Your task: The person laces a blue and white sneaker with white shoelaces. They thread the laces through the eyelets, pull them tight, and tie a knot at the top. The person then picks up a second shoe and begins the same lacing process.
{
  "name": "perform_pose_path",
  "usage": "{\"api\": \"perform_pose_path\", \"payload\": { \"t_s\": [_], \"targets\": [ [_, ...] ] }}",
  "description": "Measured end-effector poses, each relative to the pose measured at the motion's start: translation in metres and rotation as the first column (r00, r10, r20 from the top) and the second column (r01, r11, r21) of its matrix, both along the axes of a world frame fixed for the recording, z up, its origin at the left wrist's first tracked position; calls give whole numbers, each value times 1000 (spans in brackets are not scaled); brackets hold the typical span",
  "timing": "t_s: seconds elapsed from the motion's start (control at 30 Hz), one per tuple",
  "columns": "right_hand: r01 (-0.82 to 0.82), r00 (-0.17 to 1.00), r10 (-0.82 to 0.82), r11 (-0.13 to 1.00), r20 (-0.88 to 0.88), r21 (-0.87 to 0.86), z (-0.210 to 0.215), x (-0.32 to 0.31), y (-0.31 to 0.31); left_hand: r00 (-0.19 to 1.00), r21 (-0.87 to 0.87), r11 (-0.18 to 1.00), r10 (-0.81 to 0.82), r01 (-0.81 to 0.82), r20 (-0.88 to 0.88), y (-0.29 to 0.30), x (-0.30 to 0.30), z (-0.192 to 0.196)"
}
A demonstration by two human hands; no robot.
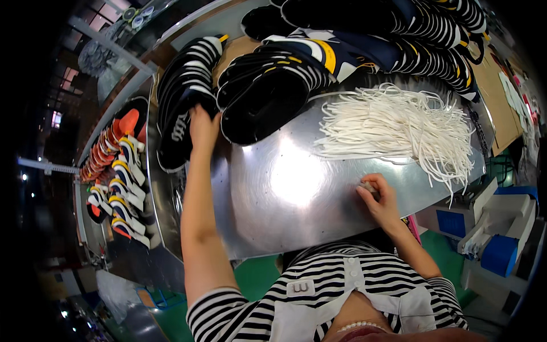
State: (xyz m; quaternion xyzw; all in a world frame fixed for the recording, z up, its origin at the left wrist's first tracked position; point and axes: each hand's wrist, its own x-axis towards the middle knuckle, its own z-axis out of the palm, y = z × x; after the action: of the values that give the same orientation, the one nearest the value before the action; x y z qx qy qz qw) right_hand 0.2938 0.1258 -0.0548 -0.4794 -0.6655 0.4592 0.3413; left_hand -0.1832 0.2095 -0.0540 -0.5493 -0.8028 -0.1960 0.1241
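My left hand [203, 126] reaches out to a stack of black shoe uppers with white stripes [182, 97] at the far left of the shiny metal table [285, 188] and rests its fingers on the nearest one. My right hand [377, 196] lies on the table near its front edge with the fingers curled around a small pale object. A loose heap of white shoelaces [393, 125] is spread on the table just beyond my right hand.
More black, navy and yellow shoe uppers [319, 51] are stacked in rows across the back of the table. A rack with orange, white and yellow shoes [117, 171] stands to the left. White and blue boxes [496, 228] sit at the right, over a green floor.
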Motion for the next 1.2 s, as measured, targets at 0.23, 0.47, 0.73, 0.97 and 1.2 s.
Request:
{"api": "perform_pose_path", "payload": {
  "t_s": [0.23,0.47,0.73,0.97,1.2],
  "targets": [
    [91,988,-106,987,110,135,3,-10,33,782,163,767,-589,621,-206,1,179,96],
    [17,984,-46,987,173,162,32,-15,70,722,-188,800,-596,569,-353,98,167,104],
    [-524,731,15,653,682,547,17,-84,176,773,132,790,-526,598,-354,72,159,77],
    [-621,657,-3,566,754,543,27,-92,190,812,-175,880,-475,442,-339,77,134,137],
    [-748,558,-1,433,830,503,-18,-134,232,846,69,848,-512,526,-151,60,147,137]
  ]
}}
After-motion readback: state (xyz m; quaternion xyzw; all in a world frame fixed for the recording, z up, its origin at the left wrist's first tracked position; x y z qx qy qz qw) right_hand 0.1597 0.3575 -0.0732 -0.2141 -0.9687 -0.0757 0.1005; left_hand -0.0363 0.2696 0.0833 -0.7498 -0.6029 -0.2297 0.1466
